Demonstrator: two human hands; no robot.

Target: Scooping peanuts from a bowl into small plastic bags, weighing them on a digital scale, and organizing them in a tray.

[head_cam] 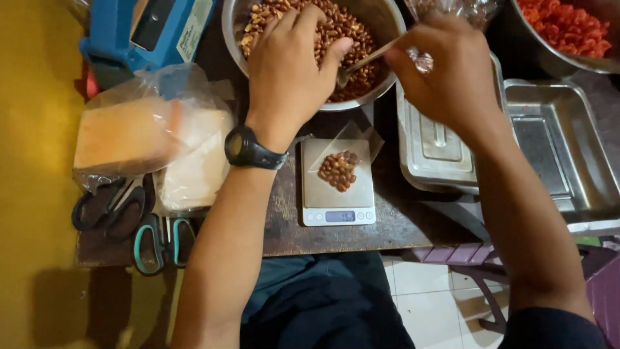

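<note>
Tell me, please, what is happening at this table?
A person is portioning peanuts. The right hand holds a spoon over the metal bowl of peanuts, and the left hand rests at the bowl's rim. Below the bowl, a small scale carries a clear bag with a small pile of peanuts. Two scissors lie at the left, and steel trays at the right.

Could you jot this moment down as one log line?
left hand: over peanut bowl | right hand: holds spoon | scale: small peanut pile
</note>
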